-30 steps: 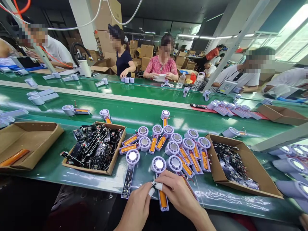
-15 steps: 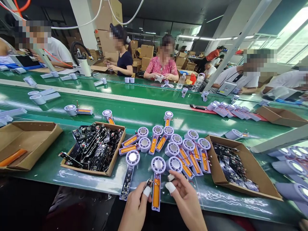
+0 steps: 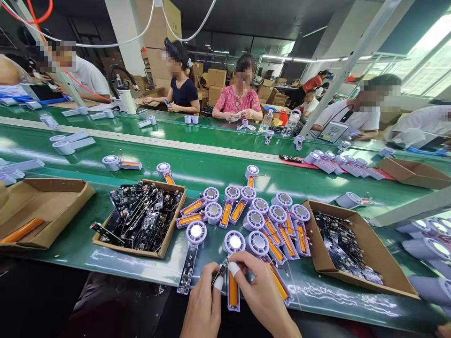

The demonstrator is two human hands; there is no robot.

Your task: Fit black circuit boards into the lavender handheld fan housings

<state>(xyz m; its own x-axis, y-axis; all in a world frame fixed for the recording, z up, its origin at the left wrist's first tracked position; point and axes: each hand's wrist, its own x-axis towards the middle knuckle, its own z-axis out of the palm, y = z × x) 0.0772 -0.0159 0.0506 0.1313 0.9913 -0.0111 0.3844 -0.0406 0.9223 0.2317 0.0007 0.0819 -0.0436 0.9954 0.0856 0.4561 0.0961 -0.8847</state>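
Note:
My left hand [image 3: 205, 300] grips a narrow black circuit board [image 3: 220, 274], with a white finger cot on the thumb. Close by, my right hand [image 3: 257, 286] is pinched at the board's upper end; the small piece between its fingertips is too hidden to name. Under both hands lies a lavender handheld fan body [image 3: 234, 242], its open handle holding an orange battery [image 3: 233, 291]. To the left, another fan body [image 3: 196, 232] has a black circuit board [image 3: 187, 270] in its handle. Several more fan bodies [image 3: 254, 219] with orange batteries lie just beyond my hands.
A cardboard tray [image 3: 162, 253] heaped with circuit boards stands on the left, another tray [image 3: 391, 284] of boards on the right. Farther left, a cardboard tray [image 3: 70, 211] holds an orange battery strip. Behind runs a green belt [image 3: 197, 159]; several co-workers sit across it.
My right hand has moved left to meet the circuit board in my left hand, and its fingers have closed. The board has come nearer the fan. The view has shifted slightly.

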